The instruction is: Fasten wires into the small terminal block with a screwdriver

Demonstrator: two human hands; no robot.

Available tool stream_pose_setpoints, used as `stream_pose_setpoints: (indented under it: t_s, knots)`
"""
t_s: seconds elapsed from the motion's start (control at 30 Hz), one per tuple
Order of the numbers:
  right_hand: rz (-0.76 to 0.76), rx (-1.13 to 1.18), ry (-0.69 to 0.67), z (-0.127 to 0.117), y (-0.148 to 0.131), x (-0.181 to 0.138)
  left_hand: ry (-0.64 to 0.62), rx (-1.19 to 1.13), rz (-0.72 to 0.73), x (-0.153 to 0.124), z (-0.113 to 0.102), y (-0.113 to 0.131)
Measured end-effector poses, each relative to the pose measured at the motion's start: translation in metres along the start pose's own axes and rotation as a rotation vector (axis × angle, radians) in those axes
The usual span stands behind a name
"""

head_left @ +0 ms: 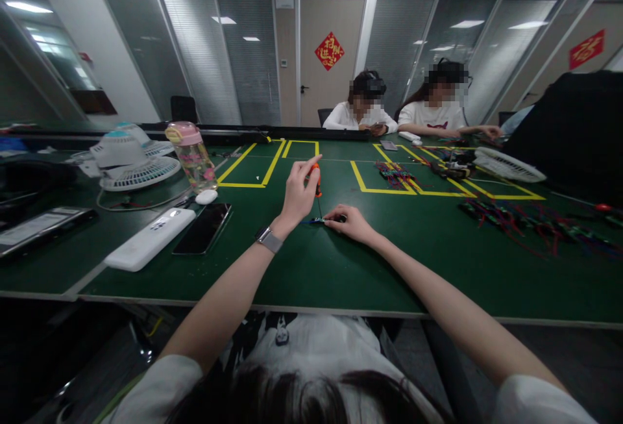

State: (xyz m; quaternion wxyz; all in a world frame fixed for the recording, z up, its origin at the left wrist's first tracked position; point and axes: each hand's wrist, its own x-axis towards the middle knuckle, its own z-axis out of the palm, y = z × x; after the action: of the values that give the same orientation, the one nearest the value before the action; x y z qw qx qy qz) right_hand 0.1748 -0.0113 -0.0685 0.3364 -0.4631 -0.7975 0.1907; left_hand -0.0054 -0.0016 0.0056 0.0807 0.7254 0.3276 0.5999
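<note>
My left hand (300, 193) is closed round the orange handle of a screwdriver (318, 185), with the forefinger pointing up along it. The screwdriver stands nearly upright, and its thin shaft runs down to a small circuit board (318, 221) on the green table. My right hand (354, 223) rests on the table and pinches the board's right end between thumb and fingers. A blue wire seems to come out of the board's left side. Whether the tip sits in a screw is too small to make out.
Left of my arms lie a black phone (203, 229), a white power bank (150, 239), a pink-lidded bottle (191, 154) and a white fan (141, 171). Wired circuit boards (540, 226) are heaped at the right. Yellow tape (389, 191) marks the green table (302, 274). Two people sit opposite.
</note>
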Motion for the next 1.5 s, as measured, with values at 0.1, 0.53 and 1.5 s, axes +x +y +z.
stream_pose_setpoints:
  t_s: [0.1, 0.53, 1.5]
  knots:
    - [0.004, 0.004, 0.005, 0.0001, 0.0003, 0.0, -0.075, -0.127, -0.022, 0.0008, 0.0014, -0.0006]
    - [0.012, -0.006, 0.0, 0.0005, -0.0004, 0.0001, -0.026, -0.098, -0.068, 0.0019, 0.0015, -0.0037]
    - [0.015, -0.009, -0.011, -0.0009, -0.0007, -0.0005, -0.038, -0.149, -0.051, -0.0004, 0.0045, -0.0025]
